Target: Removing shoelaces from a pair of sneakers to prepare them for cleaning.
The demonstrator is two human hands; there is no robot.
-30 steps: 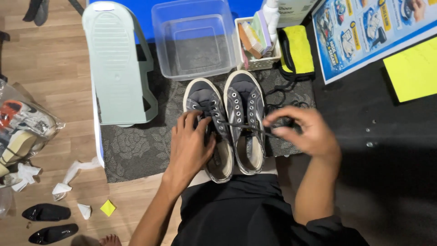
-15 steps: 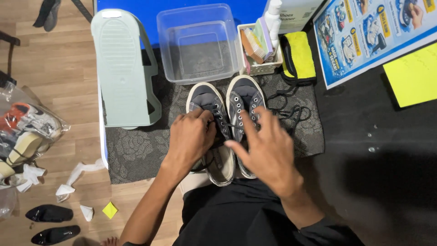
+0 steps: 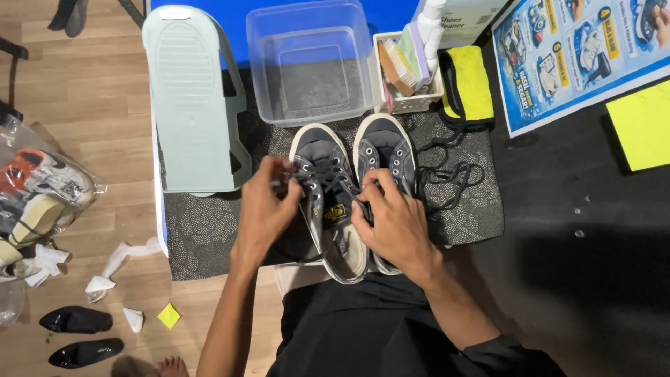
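Observation:
Two grey canvas sneakers stand side by side on a dark patterned mat point(image 3: 209, 227), toes pointing away from me. My left hand point(image 3: 264, 209) pinches the black lace at the left side of the left sneaker point(image 3: 322, 150). My right hand point(image 3: 392, 222) grips the same lace where it crosses that shoe's tongue, and rests over the heel part of the right sneaker point(image 3: 384, 143). The right sneaker has no lace in its eyelets. A loose black lace point(image 3: 447, 174) lies coiled on the mat just right of it.
Behind the shoes stand a clear plastic tub point(image 3: 310, 63), a pale green foot-shaped stand point(image 3: 192, 98), a small white basket with brushes point(image 3: 408, 70) and a yellow cloth point(image 3: 467, 84). A poster point(image 3: 579, 49) lies right. Bagged shoes point(image 3: 38, 199), paper scraps and black flats point(image 3: 77, 320) lie left.
My right hand has come back from the loose lace at the right onto the left sneaker. Both hands now hold that shoe's lace and have drawn it up off the tongue.

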